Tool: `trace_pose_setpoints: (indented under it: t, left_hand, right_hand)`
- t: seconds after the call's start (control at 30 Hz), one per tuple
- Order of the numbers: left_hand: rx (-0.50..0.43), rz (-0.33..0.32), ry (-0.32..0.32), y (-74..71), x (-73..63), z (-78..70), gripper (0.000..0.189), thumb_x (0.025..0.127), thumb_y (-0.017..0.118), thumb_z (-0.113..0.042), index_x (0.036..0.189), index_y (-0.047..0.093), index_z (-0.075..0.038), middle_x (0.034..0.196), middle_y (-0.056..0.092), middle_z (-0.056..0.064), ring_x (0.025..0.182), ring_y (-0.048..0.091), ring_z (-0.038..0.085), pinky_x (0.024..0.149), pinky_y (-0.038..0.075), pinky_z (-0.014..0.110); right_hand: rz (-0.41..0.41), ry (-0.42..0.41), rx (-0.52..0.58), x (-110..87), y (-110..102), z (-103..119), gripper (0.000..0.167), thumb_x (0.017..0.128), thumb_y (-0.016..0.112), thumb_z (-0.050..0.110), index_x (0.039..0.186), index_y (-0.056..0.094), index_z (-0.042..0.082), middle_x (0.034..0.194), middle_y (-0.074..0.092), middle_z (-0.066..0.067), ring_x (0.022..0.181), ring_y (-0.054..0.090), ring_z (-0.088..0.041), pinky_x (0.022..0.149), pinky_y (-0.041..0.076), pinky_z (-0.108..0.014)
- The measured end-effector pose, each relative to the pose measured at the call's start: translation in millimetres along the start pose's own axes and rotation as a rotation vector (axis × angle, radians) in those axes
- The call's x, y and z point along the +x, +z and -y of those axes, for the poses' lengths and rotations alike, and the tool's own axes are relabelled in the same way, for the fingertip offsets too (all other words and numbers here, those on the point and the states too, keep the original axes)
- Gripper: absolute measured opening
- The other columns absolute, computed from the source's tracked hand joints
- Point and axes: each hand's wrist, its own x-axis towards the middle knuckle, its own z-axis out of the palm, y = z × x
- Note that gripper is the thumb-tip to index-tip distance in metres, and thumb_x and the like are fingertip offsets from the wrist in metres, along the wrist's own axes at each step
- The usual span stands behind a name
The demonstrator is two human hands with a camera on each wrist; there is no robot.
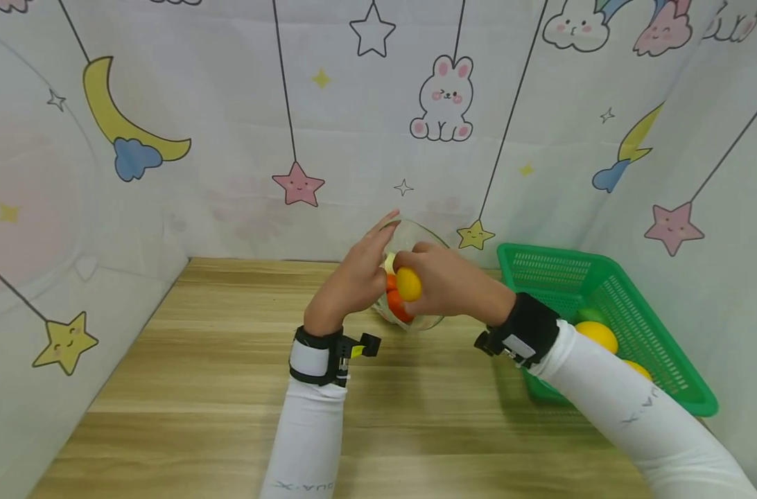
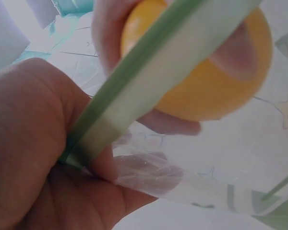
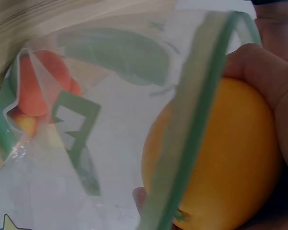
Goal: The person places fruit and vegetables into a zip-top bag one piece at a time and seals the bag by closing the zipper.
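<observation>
With fingers of R hand (image 1: 447,281) curled & thumb wrapped over, grips 1 yellow fruit (image 1: 408,284) at mouth of 1 clear bag (image 3: 117,139). With L hand (image 1: 353,277), pinches bag's rim b/w thumb & fingers, right at green strip (image 2: 134,64); can see ≥1 L finger thru film.

Can count ≥2 red fruits (image 1: 400,306) low in bag, plus bit of pale yellow (image 1: 389,262); can't tell exact no. thru film. Can count 1 green basket (image 1: 559,274) to the right, holding at least 2 yellow pcs (image 1: 597,337) & 1 green pc (image 1: 590,316), partly hidden by R sleeve. Also 2 wrist straps (image 1: 531,326) & 2 white sleeves (image 1: 306,433).

Holds yellow fruit snug vs. R palm, w/ fingers round its sides, near L fingertips; shows partly thru film, partly outside strip. Can't tell exactly how far in.

Looks smooth & oval re: yellow fruit, w/ small green nub at one end; smooth & round re: red fruits. Bag: thin, wrinkled, see-thru, w/ green print. Basket: perforated plastic, approx rectangular. Table (image 1: 229,360): wood-grain. Behind, hangs white cloth (image 1: 229,104), printed w/ stars, moon, rabbit, etc.
</observation>
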Motion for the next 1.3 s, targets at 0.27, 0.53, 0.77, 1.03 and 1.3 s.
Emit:
trace_pose_setpoints:
  t: [0.27,0.53,0.77,1.03,1.3]
  left_hand:
    - [-0.011,0.008,-0.013,-0.8,0.2,-1.5,0.076,0.083,0.038,0.02,0.156,0.031,0.001,0.17,0.017,0.004,0.156,0.023,0.026,0.124,0.029,0.042]
    - [-0.01,0.011,-0.011,-0.6,-1.3,-1.0,0.075,0.084,0.038,0.019,0.156,0.03,0.001,0.17,0.017,0.004,0.156,0.022,0.025,0.124,0.029,0.043]
    - [-0.004,0.007,-0.009,-1.3,-2.5,-1.3,0.076,0.084,0.037,0.02,0.157,0.029,0.001,0.171,0.015,0.004,0.156,0.023,0.026,0.123,0.031,0.044]
    - [0.006,0.008,0.021,-0.8,-2.4,-3.4,0.077,0.083,0.039,0.02,0.157,0.029,0.001,0.171,0.014,0.005,0.155,0.025,0.026,0.12,0.036,0.044]
    - [0.003,0.008,0.024,-0.8,-2.1,-3.8,0.078,0.082,0.039,0.02,0.157,0.029,0.001,0.171,0.014,0.006,0.155,0.024,0.027,0.119,0.037,0.045]
  right_hand:
    - [0.117,-0.037,-0.023,5.9,11.4,-6.9,0.049,0.078,0.079,0.031,0.12,0.066,0.009,0.09,0.063,-0.004,0.078,0.055,-0.018,0.064,0.049,-0.025]
    - [0.149,-0.029,-0.036,6.6,14.8,-7.2,0.053,0.078,0.082,0.033,0.12,0.065,0.007,0.095,0.066,-0.005,0.081,0.057,-0.018,0.067,0.051,-0.026]
    - [0.128,-0.009,-0.039,5.3,15.8,-14.4,0.068,0.076,0.086,0.035,0.133,0.059,0.009,0.125,0.064,-0.015,0.105,0.062,-0.03,0.086,0.059,-0.037]
    - [0.079,-0.001,-0.019,4.1,12.3,-23.0,0.083,0.072,0.089,0.043,0.141,0.055,0.012,0.14,0.059,-0.016,0.123,0.059,-0.036,0.102,0.054,-0.049]
    - [0.093,-0.014,0.028,0.5,8.6,-19.7,0.072,0.079,0.085,0.036,0.14,0.055,0.013,0.142,0.057,-0.016,0.127,0.056,-0.035,0.103,0.053,-0.049]
